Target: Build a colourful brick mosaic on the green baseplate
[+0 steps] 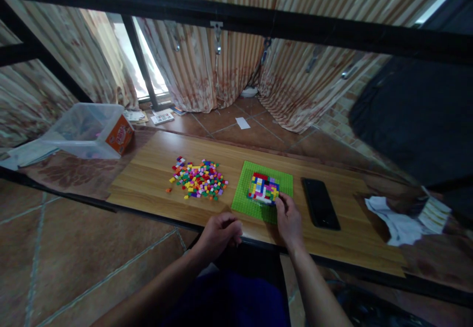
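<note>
A patchwork of multicoloured toy bricks (264,189) is built up on a green studded baseplate (244,194). My right hand (290,221) reaches over the plate's right front edge. Its thumb and fingers are drawn together against the lower right corner of the build, and whatever is between them is too small to tell. At the table's front edge, left of the plate, rests my left hand (223,229). Its fingers are curled in and hide anything inside. A loose pile of small coloured bricks (201,179) lies farther left on the wooden tabletop (148,169).
Right of the baseplate lies a black phone (320,203), with crumpled white paper (393,221) beyond it. A clear plastic bin (88,129) with an orange label stands at the far left. A dark metal bar (236,14) crosses overhead in front of striped curtains (207,70).
</note>
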A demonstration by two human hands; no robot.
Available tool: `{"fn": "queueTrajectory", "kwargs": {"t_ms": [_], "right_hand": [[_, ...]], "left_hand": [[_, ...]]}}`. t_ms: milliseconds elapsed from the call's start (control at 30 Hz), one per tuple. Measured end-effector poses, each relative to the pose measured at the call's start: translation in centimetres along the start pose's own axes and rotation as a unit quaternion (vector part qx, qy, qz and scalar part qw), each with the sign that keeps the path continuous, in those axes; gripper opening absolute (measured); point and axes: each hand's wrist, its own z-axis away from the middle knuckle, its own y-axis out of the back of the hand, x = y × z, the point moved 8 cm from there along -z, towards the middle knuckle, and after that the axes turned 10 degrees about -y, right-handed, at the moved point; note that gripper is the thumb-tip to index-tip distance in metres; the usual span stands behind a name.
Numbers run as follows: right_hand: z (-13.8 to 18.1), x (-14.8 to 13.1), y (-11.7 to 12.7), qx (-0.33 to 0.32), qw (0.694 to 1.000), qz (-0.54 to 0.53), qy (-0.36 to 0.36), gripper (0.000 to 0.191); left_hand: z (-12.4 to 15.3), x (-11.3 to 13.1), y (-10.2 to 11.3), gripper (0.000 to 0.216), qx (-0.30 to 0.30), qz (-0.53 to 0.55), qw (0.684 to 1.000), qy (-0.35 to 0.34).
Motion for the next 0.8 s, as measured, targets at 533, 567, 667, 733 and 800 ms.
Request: {"fn": "queueTrajectory", "kwargs": {"t_ms": [533, 567, 667, 733, 800], "right_hand": [[8.9, -7.9, -3.0, -0.187, 0.968, -0.127, 0.106, 0.026], [9.2, -8.1, -3.3, -0.197, 0.966, -0.136, 0.102, 0.026], [9.5, -8.0, -3.7, -0.212, 0.96, -0.163, 0.088, 0.024], [9.7, -7.8, -3.7, -0.213, 0.958, -0.176, 0.08, 0.022], [9.8, -7.5, -3.7, -0.21, 0.958, -0.184, 0.07, 0.021]], "left_hand": [[1.4, 1.6, -0.7, 0.032, -0.073, 0.247, 0.965, 0.052], [1.4, 1.7, -0.8, 0.032, -0.08, 0.252, 0.963, 0.052], [1.5, 1.7, -0.9, 0.033, -0.088, 0.264, 0.959, 0.059], [1.5, 1.4, -0.8, 0.034, -0.08, 0.268, 0.957, 0.072], [1.5, 0.9, -0.8, 0.035, -0.068, 0.271, 0.956, 0.087]]}}
